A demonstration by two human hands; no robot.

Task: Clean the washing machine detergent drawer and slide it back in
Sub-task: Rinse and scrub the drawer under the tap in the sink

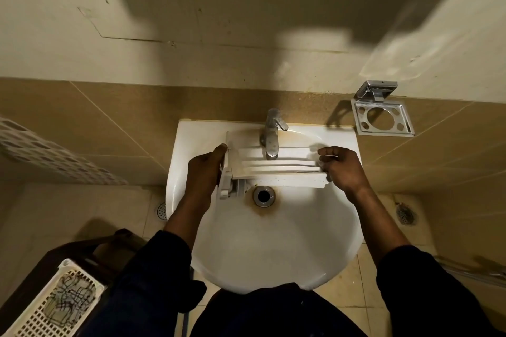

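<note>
**A:** Tan wall tiles (109, 123) are backing a white sink (273, 241), and that is where the work is happening. Where is the drawer sitting?

**B:** The drawer (276, 172) is lying crosswise over the far half of the basin. It is right under the tap (271, 134) and just beyond the drain (263, 195), with its open compartments facing up. I reckon it is being held there so that rinse water is falling into the compartments and running off down the drain.

**A:** And the hands?

**B:** The left hand (204, 169) is clasping the left end, thumb reaching over the far edge. The right hand (342, 167) is grasping the right end with curled fingers. One hand at each end is steadying the long piece level, I judge.

**A:** Is water running?

**B:** I am seeing no stream, so I cannot tell. A metal holder (382, 117) on the wall to the right and a white basket (54, 301) at the near left are taking no part.
</note>
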